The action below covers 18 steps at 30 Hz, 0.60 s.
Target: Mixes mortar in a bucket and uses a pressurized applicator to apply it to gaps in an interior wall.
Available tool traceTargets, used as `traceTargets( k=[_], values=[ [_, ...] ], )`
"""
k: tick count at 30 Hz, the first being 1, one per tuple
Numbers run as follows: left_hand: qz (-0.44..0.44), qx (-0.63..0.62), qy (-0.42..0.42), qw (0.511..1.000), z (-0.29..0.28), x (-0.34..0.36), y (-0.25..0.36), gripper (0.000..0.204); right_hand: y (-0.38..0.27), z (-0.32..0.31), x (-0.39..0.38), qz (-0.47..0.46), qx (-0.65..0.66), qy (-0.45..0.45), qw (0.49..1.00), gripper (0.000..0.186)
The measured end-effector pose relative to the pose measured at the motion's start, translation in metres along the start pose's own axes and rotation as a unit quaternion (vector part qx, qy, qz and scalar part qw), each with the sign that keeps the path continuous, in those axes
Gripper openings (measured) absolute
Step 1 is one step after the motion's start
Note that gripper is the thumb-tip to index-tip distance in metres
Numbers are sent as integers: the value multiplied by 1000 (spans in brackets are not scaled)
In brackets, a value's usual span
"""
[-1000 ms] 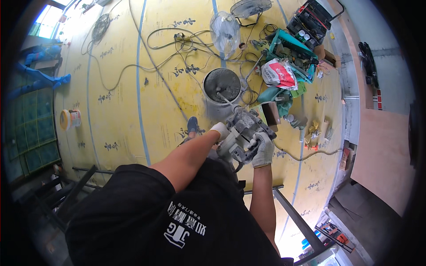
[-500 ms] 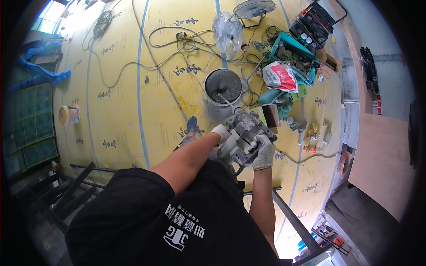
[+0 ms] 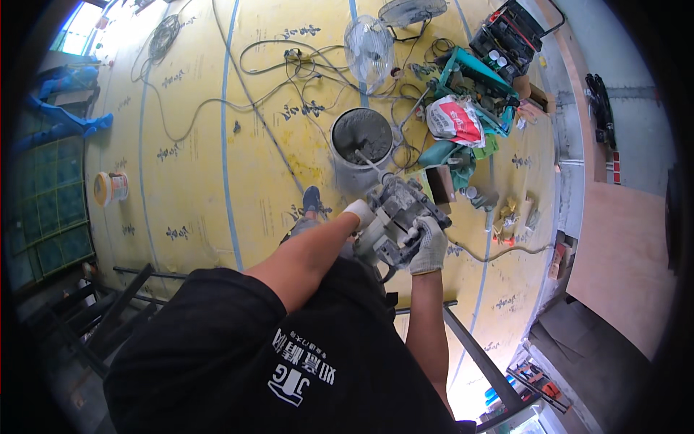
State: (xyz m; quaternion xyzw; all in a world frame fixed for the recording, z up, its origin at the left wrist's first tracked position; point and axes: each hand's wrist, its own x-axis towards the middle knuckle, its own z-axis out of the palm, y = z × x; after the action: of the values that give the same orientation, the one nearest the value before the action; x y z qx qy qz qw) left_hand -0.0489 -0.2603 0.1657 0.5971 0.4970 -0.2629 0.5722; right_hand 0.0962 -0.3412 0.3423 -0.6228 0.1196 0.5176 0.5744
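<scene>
"Why two hands?"
"Steadiness, probably — white-gloved right hand [image 3: 431, 247] curled round the dusty grey power mixer [image 3: 396, 210] between them; white-gloved left hand's [image 3: 359, 214] grip hidden. Ahead, the mixer's rod [image 3: 368, 161] enters a round mortar bucket [image 3: 350, 166]."

Grey mix [image 3: 360, 129], grey-and-black power mixer [image 3: 397, 211], white-printed black shirt [image 3: 224, 347], yellow floor sheeting [image 3: 191, 173] with blue stripes [image 3: 224, 145]

One power tool [image 3: 402, 211], two buckets [image 3: 110, 189], two fan grilles [image 3: 369, 55], one sack [image 3: 455, 121].
</scene>
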Motion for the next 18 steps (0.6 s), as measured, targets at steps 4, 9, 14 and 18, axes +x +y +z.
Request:
traceTargets(
  k=[4,9,14,18],
  values=[
    [45,14,9,999,31,63,-40,45,-4,1,-4,10,-8,0,1000,9],
    [81,66,55,993,53,90,-59,47,-8,5,-12,24,-16,8,1000,9],
    [73,140,35,987,5,-8,16,31,-6,-12,-3,-3,-2,24,1000,8],
    [5,33,36,999,1,-14,19,31,-11,-6,-8,-8,-5,15,1000,8]
  ],
)
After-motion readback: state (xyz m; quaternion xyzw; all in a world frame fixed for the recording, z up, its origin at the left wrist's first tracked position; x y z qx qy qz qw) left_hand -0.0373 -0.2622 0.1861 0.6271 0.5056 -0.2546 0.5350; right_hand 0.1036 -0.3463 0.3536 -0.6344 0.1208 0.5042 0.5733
